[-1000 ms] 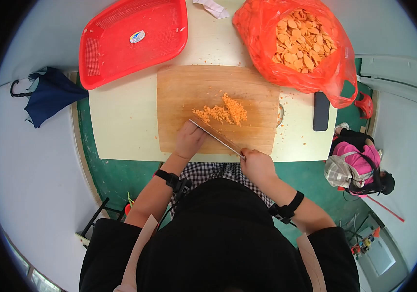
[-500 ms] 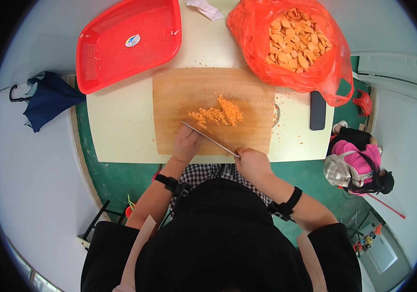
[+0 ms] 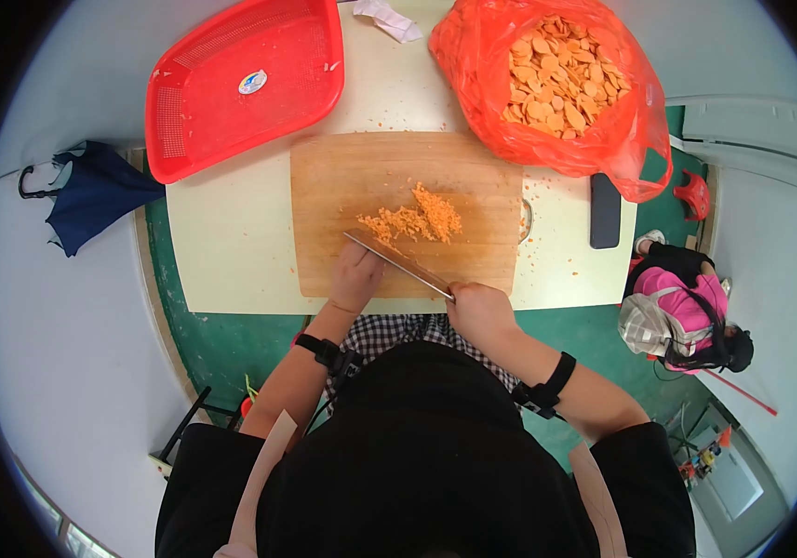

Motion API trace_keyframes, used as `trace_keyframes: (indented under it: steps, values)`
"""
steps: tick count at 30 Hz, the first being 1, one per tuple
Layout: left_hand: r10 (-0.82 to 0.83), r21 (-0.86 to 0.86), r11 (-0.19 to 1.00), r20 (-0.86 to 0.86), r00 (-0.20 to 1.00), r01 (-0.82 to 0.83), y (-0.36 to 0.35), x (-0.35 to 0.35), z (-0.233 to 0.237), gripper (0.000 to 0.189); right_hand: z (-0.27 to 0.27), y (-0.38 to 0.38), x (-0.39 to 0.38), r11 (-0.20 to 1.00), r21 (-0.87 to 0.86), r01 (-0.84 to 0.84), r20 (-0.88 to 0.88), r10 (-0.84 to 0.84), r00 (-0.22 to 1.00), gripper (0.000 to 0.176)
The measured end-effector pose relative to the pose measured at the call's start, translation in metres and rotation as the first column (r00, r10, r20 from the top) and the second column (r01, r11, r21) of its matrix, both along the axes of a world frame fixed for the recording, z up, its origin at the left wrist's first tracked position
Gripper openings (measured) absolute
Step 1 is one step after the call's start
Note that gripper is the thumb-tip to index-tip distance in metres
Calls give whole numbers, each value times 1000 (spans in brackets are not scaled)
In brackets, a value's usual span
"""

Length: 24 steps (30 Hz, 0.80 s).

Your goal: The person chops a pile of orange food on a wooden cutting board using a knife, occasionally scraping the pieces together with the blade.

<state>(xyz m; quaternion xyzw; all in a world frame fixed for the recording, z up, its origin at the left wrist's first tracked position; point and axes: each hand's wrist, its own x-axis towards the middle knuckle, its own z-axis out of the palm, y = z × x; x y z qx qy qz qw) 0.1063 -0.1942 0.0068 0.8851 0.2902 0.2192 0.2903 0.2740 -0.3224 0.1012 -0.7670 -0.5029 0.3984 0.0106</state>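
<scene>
My right hand point(image 3: 480, 309) is closed round the handle of a kitchen knife point(image 3: 401, 267). Its blade slants up and left across the near part of a wooden cutting board point(image 3: 328, 167). Close behind the blade's left end, my left hand point(image 3: 357, 277) rests on the board with its fingers bent and pressed together. The blade partly hides those fingertips, and anything under them cannot be seen. Just beyond the knife lies a pile of finely chopped orange carrot point(image 3: 435, 216), with a thinner trail of bits reaching left.
A red plastic basket point(image 3: 231, 112) stands at the back left. At the back right, a red plastic bag point(image 3: 473, 84) holds many orange slices point(image 3: 566, 84). A dark phone point(image 3: 605, 212) lies at the right edge. Another person point(image 3: 687, 307) is farther right; a dark umbrella point(image 3: 100, 195) is left.
Hands, knife and chopped pile keep nearly the same places. The whole view has shifted very slightly.
</scene>
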Motion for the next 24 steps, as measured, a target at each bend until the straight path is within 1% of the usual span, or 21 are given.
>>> trace_keyframes:
  steps: [2,3,7,10,11,13,15,18,22,24]
  values:
    - [-8,30,1000,-5,1000,8,2,0,2,22,-7,7,-2,1000,-23,-9,-11,8,1000,16]
    - [-18,58,998,-10,1000,18,2,1,3,22,-13,11,-4,1000,-5,-6,-5,6,1000,16]
    - [-4,78,997,-4,1000,4,1,1,2,20,-21,14,-2,999,46,-8,22,7,1000,16]
    - [-14,61,998,-60,998,17,3,0,5,18,-8,5,5,1000,29,7,-3,-7,1000,16]
    - [-14,49,999,-38,999,15,3,0,5,17,-6,2,7,1000,28,4,-5,-4,1000,16]
    - [-15,33,999,-14,1000,16,1,2,10,16,-3,-3,11,997,-57,42,24,-40,999,16]
    - [-4,-50,999,-3,1000,3,-1,6,18,14,-7,-6,12,998,-50,49,19,-48,999,17]
    - [15,-63,998,11,1000,-14,-4,9,23,15,-8,-4,10,997,-55,58,8,-58,998,17]
    - [60,-71,996,-34,998,-63,-5,4,7,17,-6,-4,9,995,-60,79,-2,-79,997,18]
    - [80,64,995,-39,996,-78,-3,5,8,19,-4,-2,9,994,-81,74,6,-73,997,19]
